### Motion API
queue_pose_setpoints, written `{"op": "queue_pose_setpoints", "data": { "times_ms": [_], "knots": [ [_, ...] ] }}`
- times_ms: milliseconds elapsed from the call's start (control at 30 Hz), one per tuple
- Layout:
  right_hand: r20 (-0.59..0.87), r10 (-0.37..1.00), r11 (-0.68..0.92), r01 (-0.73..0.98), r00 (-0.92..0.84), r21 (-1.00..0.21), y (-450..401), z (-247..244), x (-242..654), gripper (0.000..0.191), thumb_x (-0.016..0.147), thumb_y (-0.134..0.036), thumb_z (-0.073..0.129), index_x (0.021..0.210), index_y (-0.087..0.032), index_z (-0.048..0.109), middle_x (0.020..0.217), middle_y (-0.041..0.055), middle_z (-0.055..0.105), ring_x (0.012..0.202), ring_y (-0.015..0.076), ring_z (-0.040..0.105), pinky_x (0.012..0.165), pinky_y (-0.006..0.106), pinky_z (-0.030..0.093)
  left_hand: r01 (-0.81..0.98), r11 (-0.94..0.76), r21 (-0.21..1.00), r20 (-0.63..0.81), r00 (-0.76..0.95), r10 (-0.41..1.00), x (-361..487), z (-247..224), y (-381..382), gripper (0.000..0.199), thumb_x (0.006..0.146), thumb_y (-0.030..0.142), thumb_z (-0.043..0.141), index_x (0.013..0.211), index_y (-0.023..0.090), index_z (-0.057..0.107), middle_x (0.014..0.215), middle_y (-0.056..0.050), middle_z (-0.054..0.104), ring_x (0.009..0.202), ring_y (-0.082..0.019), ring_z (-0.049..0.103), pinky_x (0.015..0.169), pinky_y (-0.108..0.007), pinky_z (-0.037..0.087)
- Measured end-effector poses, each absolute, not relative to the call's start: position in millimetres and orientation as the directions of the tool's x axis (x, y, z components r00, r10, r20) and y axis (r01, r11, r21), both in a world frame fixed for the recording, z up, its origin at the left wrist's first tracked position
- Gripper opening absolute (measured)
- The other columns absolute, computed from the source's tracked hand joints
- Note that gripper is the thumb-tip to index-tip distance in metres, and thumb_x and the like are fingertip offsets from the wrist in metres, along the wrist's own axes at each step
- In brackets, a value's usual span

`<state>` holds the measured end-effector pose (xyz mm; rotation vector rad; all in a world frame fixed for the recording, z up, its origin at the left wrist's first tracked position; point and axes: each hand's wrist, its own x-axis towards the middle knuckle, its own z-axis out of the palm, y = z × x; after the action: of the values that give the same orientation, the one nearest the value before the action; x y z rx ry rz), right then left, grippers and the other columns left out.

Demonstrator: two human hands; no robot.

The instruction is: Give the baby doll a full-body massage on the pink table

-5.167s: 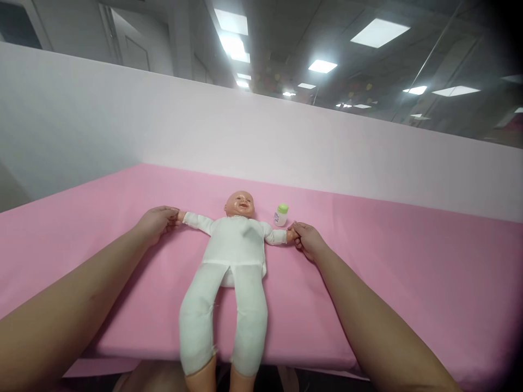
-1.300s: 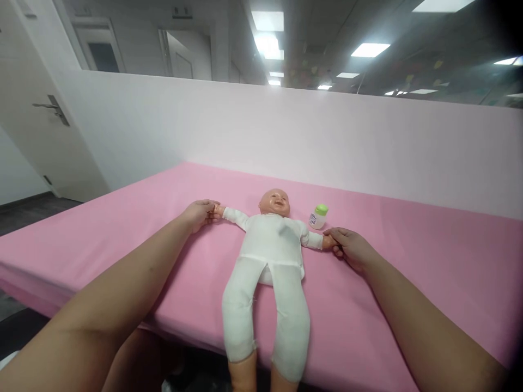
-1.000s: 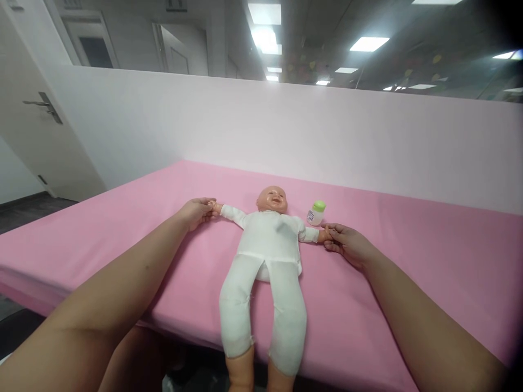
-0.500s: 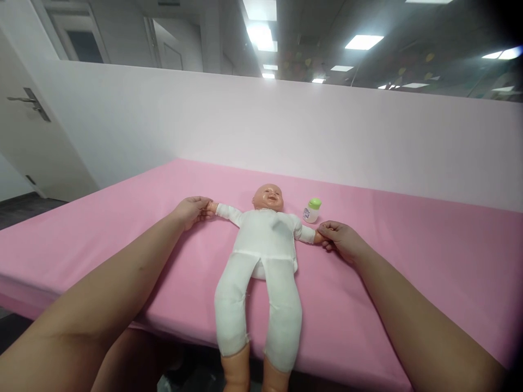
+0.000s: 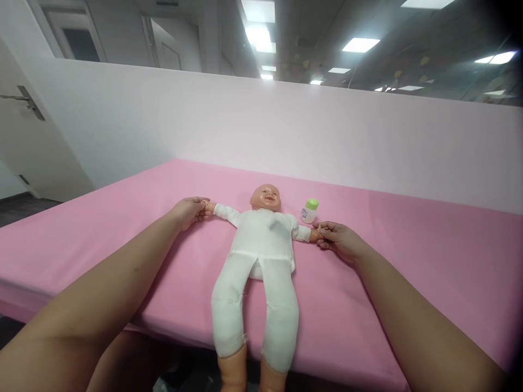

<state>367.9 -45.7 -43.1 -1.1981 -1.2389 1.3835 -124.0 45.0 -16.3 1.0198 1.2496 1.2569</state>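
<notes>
A baby doll (image 5: 263, 234) with a white cloth body lies face up, its arms stretched out to both sides and its lower legs hanging past the near edge of the pink-covered table (image 5: 171, 294). On the left, my left hand (image 5: 191, 212) is closed around one of the doll's hands. My right hand (image 5: 339, 239) pinches the doll's other hand between thumb and fingers. Just beyond my right hand stands a small clear bottle (image 5: 309, 211) with a green cap and a printed label, close to the doll's shoulder.
A white wall (image 5: 327, 136) runs along the far side of the table, with a glass or mirror-like panel (image 5: 347, 49) above it reflecting ceiling lights. At the far left is a door (image 5: 36, 141) with a metal handle. My leg (image 5: 126, 359) is below the near edge.
The camera view has shifted slightly. Both hands keep their hold on the doll's hands, and the fingers of my right hand have moved a little on the doll's hand.
</notes>
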Motion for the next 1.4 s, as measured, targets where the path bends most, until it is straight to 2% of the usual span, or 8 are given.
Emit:
{"op": "queue_pose_setpoints", "data": {
  "times_ms": [200,333,533,733,933,1100,1233,1400],
  "knots": [
    [-0.076,0.990,-0.071,0.051,-0.118,-0.996,-47.5,-41.1,365.6,0.035,0.074,-0.035,0.089,0.098,-0.018,0.069,0.087,0.0061,0.071,0.068,0.0141,0.058,0.060,0.028,0.047,-0.069,0.087,0.994,-0.091,-0.058,0.994,-122.9,-12.7,39.7,0.019,0.080,0.007,0.072,0.098,0.010,0.069,0.083,-0.013,0.074,0.064,-0.018,0.071,0.067,-0.032,0.064],
    [-0.077,0.996,-0.071,0.122,-0.043,-0.990,-46.6,-43.4,362.7,0.035,0.076,-0.045,0.087,0.084,-0.019,0.066,0.081,0.0063,0.071,0.063,0.0137,0.057,0.056,0.027,0.046,-0.053,0.081,0.995,-0.083,-0.041,0.996,-123.6,-12.6,38.9,0.017,0.080,0.020,0.079,0.088,0.012,0.066,0.079,-0.013,0.073,0.062,-0.018,0.070,0.065,-0.032,0.062],
    [-0.071,0.996,-0.077,0.147,0.049,-0.986,-41.1,-50.4,363.2,0.045,0.087,-0.063,0.072,0.089,-0.018,0.070,0.067,0.0037,0.063,0.053,0.0124,0.050,0.047,0.026,0.041,-0.049,0.079,0.996,-0.083,-0.086,0.993,-122.8,-15.0,43.0,0.009,0.089,0.021,0.068,0.090,0.012,0.068,0.074,-0.012,0.071,0.060,-0.019,0.069,0.060,-0.031,0.060],
    [-0.063,0.991,-0.066,0.021,0.115,-0.998,-39.3,-48.6,361.0,0.033,0.086,-0.042,0.075,0.110,-0.019,0.072,0.070,0.0002,0.058,0.054,0.0106,0.045,0.047,0.024,0.037,-0.071,0.087,0.994,-0.093,-0.089,0.992,-126.4,-18.1,48.5,0.017,0.084,0.010,0.063,0.101,0.009,0.069,0.084,-0.015,0.074,0.064,-0.021,0.072,0.066,-0.036,0.064],
    [-0.063,0.998,-0.061,-0.073,0.024,-0.995,-41.6,-44.9,362.5,0.034,0.074,-0.032,0.085,0.101,-0.016,0.072,0.079,0.0029,0.063,0.063,0.0122,0.050,0.056,0.027,0.043,-0.075,0.056,0.996,-0.058,-0.020,0.998,-130.7,-22.5,49.3,0.034,0.074,0.010,0.078,0.107,0.010,0.069,0.092,-0.016,0.075,0.070,-0.021,0.074,0.073,-0.035,0.064],
    [-0.042,0.999,-0.042,0.000,-0.009,-0.999,-42.1,-47.1,365.6,0.036,0.071,-0.037,0.090,0.088,-0.019,0.064,0.072,-0.0001,0.062,0.059,0.0114,0.047,0.055,0.027,0.038,-0.060,0.052,0.997,-0.054,-0.021,0.998,-126.6,-15.8,40.5,0.040,0.066,0.023,0.091,0.098,0.013,0.070,0.085,-0.011,0.075,0.067,-0.017,0.072,0.066,-0.027,0.060],
    [-0.038,0.999,-0.039,0.056,0.017,-0.998,-43.5,-45.8,362.5,0.038,0.074,-0.045,0.088,0.083,-0.021,0.060,0.070,0.0001,0.062,0.056,0.0105,0.044,0.052,0.026,0.034,-0.065,0.065,0.996,-0.067,-0.038,0.997,-123.6,-12.2,37.8,0.032,0.072,0.030,0.089,0.092,0.014,0.069,0.078,-0.010,0.073,0.062,-0.016,0.069,0.062,-0.026,0.058],
    [-0.070,0.992,-0.074,0.037,0.106,-0.997,-41.6,-45.5,358.8,0.046,0.081,-0.061,0.080,0.076,-0.021,0.056,0.062,-0.0025,0.052,0.052,0.0101,0.040,0.048,0.025,0.032,-0.076,0.074,0.994,-0.081,-0.105,0.991,-122.6,-14.7,43.6,0.015,0.084,0.020,0.073,0.096,0.012,0.070,0.079,-0.012,0.073,0.061,-0.019,0.070,0.060,-0.030,0.061]
  ]
}}
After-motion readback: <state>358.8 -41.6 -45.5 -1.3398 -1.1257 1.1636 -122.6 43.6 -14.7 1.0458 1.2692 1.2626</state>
